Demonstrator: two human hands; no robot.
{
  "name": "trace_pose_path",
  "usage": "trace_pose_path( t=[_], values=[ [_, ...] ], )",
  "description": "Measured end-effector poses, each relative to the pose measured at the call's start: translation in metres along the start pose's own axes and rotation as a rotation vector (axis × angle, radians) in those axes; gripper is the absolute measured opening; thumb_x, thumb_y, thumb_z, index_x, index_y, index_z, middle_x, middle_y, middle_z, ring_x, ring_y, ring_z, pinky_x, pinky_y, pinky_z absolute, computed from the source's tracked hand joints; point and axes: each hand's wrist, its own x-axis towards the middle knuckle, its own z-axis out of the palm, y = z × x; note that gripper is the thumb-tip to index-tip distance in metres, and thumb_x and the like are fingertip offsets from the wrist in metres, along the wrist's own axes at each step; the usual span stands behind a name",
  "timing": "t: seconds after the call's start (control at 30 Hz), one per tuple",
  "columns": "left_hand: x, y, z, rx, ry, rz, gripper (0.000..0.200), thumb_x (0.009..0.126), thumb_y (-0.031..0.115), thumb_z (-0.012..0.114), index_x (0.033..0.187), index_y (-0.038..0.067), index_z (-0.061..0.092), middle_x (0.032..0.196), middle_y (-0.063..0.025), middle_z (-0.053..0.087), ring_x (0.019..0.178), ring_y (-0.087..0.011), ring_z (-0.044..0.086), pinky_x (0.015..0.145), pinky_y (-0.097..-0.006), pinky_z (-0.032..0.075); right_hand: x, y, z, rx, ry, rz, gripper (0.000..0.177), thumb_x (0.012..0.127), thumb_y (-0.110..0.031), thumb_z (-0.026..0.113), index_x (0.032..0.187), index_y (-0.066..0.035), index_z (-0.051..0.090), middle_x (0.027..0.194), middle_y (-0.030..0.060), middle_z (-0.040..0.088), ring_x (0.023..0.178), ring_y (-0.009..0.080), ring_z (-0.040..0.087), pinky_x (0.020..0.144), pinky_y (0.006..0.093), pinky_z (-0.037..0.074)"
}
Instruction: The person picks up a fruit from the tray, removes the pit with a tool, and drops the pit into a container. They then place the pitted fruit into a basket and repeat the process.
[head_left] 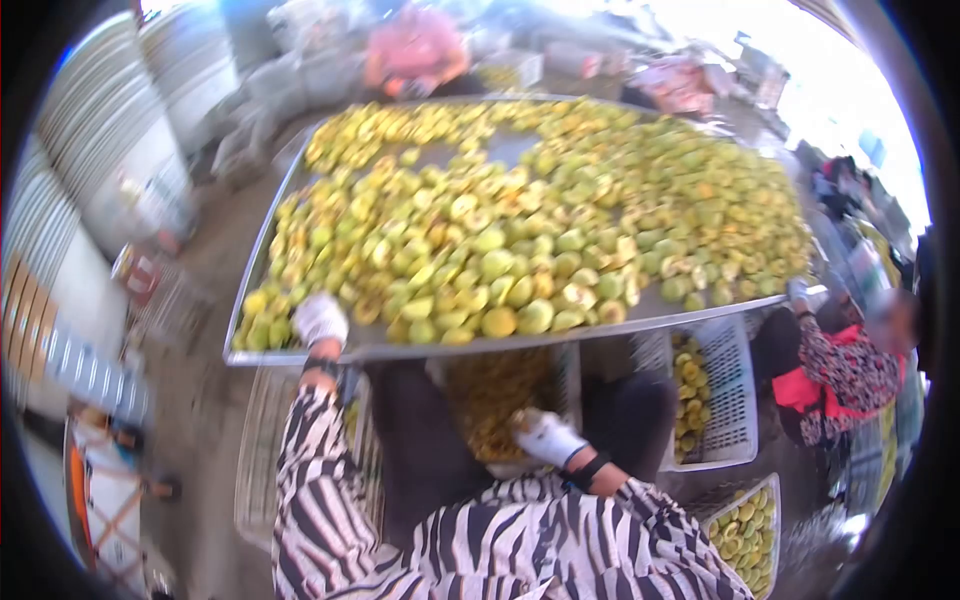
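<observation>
My left hand [320, 320], in a white glove, reaches over the near left edge of a metal table [650, 310]. It is beside a small group of yellow-green fruit [264, 325]; blur hides how its fingers are set. My right hand [548, 437], also gloved, is low between my knees, above a crate of brownish pieces [490, 395]. Its fingers look closed round a small brownish thing that I cannot make out. Many halved yellow-green fruits [490, 240] cover much of the table.
White crates [735, 400] with fruit stand under the table and at my lower right [745, 530]. Another crate [262, 440] is at my left leg. A co-worker [845, 370] sits at the right, another [415, 50] across the table. Stacked tubs [110, 100] stand at the left.
</observation>
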Motion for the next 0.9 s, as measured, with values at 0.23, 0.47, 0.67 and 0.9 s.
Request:
trace_pose_path(
  t=[0.23,0.47,0.67,0.9],
  values=[
    [0.016,0.003,0.008,0.149,-0.237,0.223,0.022,0.087,0.015,0.062,0.105,0.005,0.071,0.11,-0.0162,0.069,0.097,-0.0326,0.07,0.08,-0.0435,0.055,-0.012,-0.009,-0.009,0.101,-0.032,0.276,0.044,0.09,-0.044,0.062,0.118,-0.009,0.059,0.111,0.0256,0.067,0.104,0.0447,0.065,0.088,0.0501,0.051],
    [-0.021,0.012,-0.056,-0.271,-0.125,0.145,0.028,0.083,0.019,0.067,0.105,0.002,0.07,0.104,-0.0195,0.069,0.097,-0.038,0.069,0.086,-0.0437,0.055,-0.023,-0.033,-0.034,0.035,-0.022,0.213,0.045,0.093,-0.043,0.058,0.124,-0.011,0.053,0.115,0.0283,0.065,0.106,0.0488,0.063,0.092,0.0544,0.049],
    [-0.062,0.029,-0.067,-1.998,-0.409,-0.322,0.029,0.091,0.028,0.065,0.106,0.003,0.066,0.093,-0.0076,0.067,0.079,-0.0216,0.065,0.073,-0.0306,0.054,-0.028,-0.006,-0.034,0.065,0.185,0.197,0.046,0.092,-0.049,0.057,0.124,-0.015,0.054,0.111,0.0262,0.067,0.106,0.0474,0.063,0.091,0.0525,0.051],
    [-0.132,0.133,-0.14,-2.846,-0.694,-0.593,0.036,0.101,0.029,0.051,0.121,0.0,0.054,0.117,-0.0158,0.062,0.106,-0.0335,0.063,0.091,-0.0526,0.056,-0.044,-0.047,-0.09,0.164,0.225,0.123,0.044,0.089,-0.045,0.062,0.117,-0.011,0.058,0.108,0.025,0.068,0.103,0.0459,0.064,0.087,0.0503,0.052]
  ],
)
